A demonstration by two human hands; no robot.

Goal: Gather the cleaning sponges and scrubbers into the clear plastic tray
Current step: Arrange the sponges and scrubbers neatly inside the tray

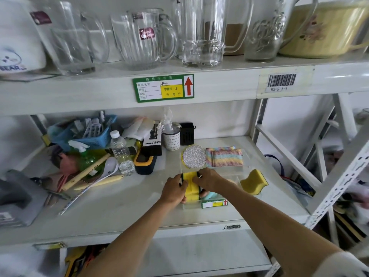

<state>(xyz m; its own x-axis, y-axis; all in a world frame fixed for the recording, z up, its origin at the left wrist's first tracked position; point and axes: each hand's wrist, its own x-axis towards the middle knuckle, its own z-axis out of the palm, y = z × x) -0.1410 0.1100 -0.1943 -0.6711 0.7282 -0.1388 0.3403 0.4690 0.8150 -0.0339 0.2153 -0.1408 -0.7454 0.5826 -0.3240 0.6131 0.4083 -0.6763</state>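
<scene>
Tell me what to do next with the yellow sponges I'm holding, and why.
Probably lower the yellow sponges into the clear tray and let go: both hands grip them over its near left corner, with another sponge at its right edge.

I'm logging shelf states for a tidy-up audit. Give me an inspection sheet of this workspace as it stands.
Surface: white shelf, lower level.
Job's things: clear plastic tray holds silver round scrubber and striped cloth pad; yellow sponge leans at its right edge; yellow sponges held over its left end.
Clutter: water bottle, blue basket, wooden stick at left.
Grips: left hand and right hand both pinch the sponges.
Cables: nothing seen.
Surroundings: glass jugs on upper shelf.
</scene>
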